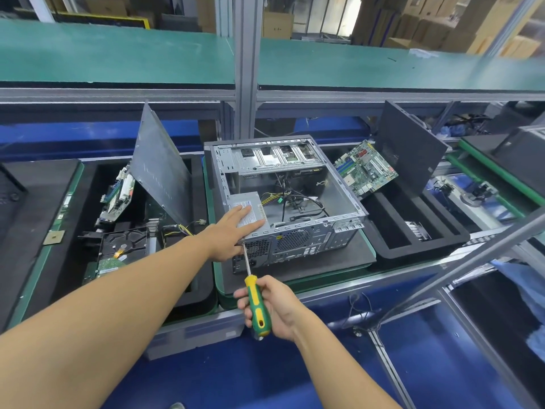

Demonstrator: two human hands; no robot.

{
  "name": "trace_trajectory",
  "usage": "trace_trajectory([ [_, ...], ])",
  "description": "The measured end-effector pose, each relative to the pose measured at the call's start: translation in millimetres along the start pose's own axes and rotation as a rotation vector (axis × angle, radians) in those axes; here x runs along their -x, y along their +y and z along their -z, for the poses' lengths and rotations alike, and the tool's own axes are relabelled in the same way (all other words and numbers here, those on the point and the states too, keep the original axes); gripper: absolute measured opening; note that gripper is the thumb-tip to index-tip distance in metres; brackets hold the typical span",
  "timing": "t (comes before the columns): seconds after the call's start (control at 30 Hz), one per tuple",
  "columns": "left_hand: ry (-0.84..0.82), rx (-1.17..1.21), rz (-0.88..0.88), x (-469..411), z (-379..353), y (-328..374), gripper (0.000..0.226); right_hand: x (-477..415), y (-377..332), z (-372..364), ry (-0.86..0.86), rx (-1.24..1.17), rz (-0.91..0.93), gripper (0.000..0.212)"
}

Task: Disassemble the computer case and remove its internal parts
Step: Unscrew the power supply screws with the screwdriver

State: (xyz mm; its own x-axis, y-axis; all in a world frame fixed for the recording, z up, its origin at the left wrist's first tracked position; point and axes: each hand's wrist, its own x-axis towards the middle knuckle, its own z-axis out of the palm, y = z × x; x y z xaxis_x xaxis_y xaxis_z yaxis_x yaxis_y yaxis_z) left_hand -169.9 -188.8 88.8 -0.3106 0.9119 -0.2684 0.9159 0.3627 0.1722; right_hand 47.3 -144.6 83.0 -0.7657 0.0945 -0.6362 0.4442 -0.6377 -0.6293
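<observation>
An open grey computer case (339, 196) lies on its side on a black mat, rear panel toward me. Inside sit a silver power supply (246, 200) at the near left and loose black and yellow cables (292, 199). My left hand (233, 231) rests flat with straight fingers on top of the power supply. A green and yellow screwdriver (256, 305) is gripped in my right hand (274, 308), its metal tip touching the case's rear panel at the top left corner, just below my left hand.
A black foam tray (413, 243) to the right holds a green motherboard (365, 168) and a leaning black side panel (410, 149). The left tray holds a leaning grey panel (159, 166), circuit boards (118, 196), and a hard drive (124, 246). A metal post (246, 66) rises behind the case.
</observation>
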Motion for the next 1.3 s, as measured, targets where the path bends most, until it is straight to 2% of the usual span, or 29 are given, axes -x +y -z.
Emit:
trace_trajectory([
  [0.07,0.000,-0.008,-0.001,0.5,0.1,0.4,0.085,-0.2,4.8,2.1,0.000,-0.023,0.038,0.040],
  [0.2,-0.001,-0.007,-0.010,-0.4,0.3,0.4,0.085,-4.3,15.5,6.2,0.141,0.091,0.194,0.023],
  [0.3,-0.003,-0.003,-0.006,-0.1,0.1,0.7,0.086,-7.2,20.9,4.5,0.182,0.093,0.229,0.020],
  [0.53,0.005,-0.021,-0.006,0.6,-0.1,1.3,0.087,-5.6,15.7,-2.1,0.179,0.107,0.112,0.019],
  [0.7,0.013,-0.024,-0.005,-0.6,-0.8,0.8,0.087,0.4,-2.0,-1.3,0.073,0.071,-0.031,0.039],
  [1.03,0.031,-0.019,-0.015,-1.0,-1.6,0.2,0.087,2.0,2.7,7.7,0.117,0.258,0.146,0.016],
  [1.2,0.035,-0.026,-0.016,-0.9,-1.3,0.8,0.086,0.5,4.6,5.7,0.134,0.265,0.109,0.019],
  [1.3,0.035,-0.030,-0.012,0.1,-0.6,1.7,0.087,2.8,-4.5,2.3,0.095,0.182,0.025,0.027],
])
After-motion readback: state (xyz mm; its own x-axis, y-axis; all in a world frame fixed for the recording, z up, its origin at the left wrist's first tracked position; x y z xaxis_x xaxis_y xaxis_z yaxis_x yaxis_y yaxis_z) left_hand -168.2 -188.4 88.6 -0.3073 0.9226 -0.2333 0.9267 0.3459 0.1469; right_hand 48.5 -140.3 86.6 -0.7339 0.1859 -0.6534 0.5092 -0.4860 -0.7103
